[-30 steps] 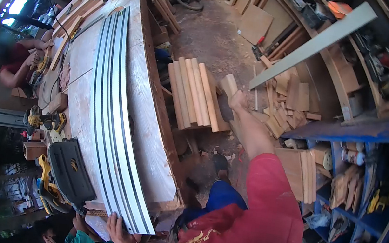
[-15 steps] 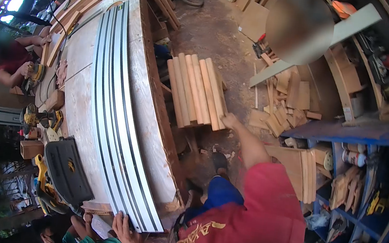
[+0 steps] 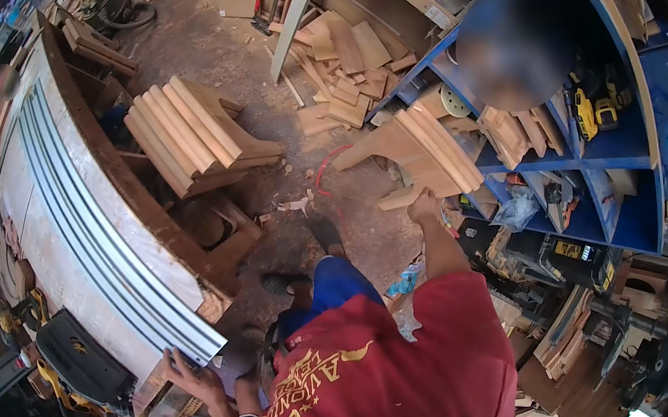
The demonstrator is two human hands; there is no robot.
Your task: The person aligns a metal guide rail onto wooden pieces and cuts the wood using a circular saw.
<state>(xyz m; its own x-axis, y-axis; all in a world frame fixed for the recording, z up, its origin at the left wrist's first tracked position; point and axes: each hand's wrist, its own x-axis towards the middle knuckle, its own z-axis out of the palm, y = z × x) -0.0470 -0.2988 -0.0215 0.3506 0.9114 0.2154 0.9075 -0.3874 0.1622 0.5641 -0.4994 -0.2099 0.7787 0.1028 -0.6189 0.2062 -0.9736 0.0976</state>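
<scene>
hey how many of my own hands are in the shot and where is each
2. Your left hand is at the near end of the grooved metal rail; your right hand is by the lower edge of the wooden panels. Parts of both may be hidden.

Right arm [image 3: 445, 247] is stretched way out front, elbow nearly straight, with the right hand [image 3: 424, 206] palm-side hidden (can't really make out its grip). Left hand [image 3: 188, 376] sits lower, fingers loosely spread.
</scene>
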